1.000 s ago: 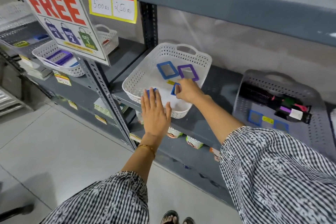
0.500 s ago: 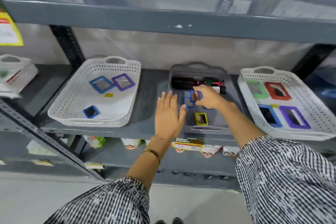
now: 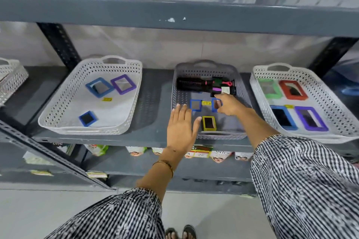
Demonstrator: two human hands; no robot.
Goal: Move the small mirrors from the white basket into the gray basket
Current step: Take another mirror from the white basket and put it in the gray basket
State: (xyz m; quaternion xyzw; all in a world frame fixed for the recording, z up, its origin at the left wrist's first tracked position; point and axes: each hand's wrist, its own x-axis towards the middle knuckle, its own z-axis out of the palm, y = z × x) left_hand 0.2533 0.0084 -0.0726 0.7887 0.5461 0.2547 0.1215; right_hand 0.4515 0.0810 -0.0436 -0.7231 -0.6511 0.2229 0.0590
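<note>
Fingers (image 3: 220, 105) partly hiding blue mirror (image 3: 215, 105), blurred

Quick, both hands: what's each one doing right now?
Left hand: open, flat, holding nothing.
Right hand: closed on a small blue mirror inside the gray basket.

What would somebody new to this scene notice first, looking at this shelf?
Probably the right hand setting a small blue-framed mirror into the gray basket at mid-shelf, beside another blue mirror and a yellow-framed mirror. The left hand is spread flat at that basket's front left corner. To the left, the white basket holds three mirrors.
</note>
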